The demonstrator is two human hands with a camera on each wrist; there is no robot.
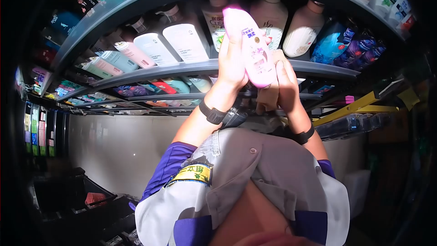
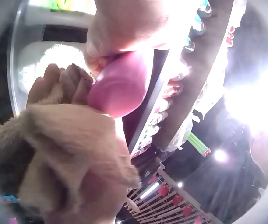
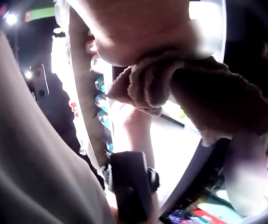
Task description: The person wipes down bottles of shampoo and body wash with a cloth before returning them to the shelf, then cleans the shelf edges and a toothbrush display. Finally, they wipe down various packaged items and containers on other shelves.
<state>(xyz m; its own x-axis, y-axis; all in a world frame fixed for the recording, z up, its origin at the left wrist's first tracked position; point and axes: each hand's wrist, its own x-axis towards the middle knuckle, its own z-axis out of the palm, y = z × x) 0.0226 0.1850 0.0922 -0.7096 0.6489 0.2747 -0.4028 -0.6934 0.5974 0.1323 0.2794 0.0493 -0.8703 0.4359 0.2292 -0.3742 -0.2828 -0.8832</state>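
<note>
A person holds a pink bottle [image 1: 256,48] up in front of a store shelf [image 1: 157,69], the bottle tilted so that its upper end leans to the left and its printed front faces the head camera. The left hand [image 1: 232,64] is closed around the side of the bottle, with the thumb lying along the front and the other fingers mostly hidden behind it. The right hand [image 1: 287,82] has its fingers bent around a tan cloth [image 1: 267,96], which bunches up just beside the lower right edge of the bottle; the left wrist view shows the cloth's folds overlapping the bottle's rounded end, though how firmly they press there cannot be told. A black band [image 1: 213,111] circles the left wrist. Behind the bottle, the shelf carries two white bottles [image 1: 185,42] standing side by side, a cream bottle [image 1: 304,31] farther right, then blue pouches [image 1: 332,44] and purple pouches [image 1: 366,55] near the right end. More colorful goods fill the level below, among them a red bottle [image 1: 165,86]. The person wears a grey jacket with purple sleeves and a yellow armband [image 1: 195,173]. A pale floor [image 1: 120,143] shows to the left.
</note>
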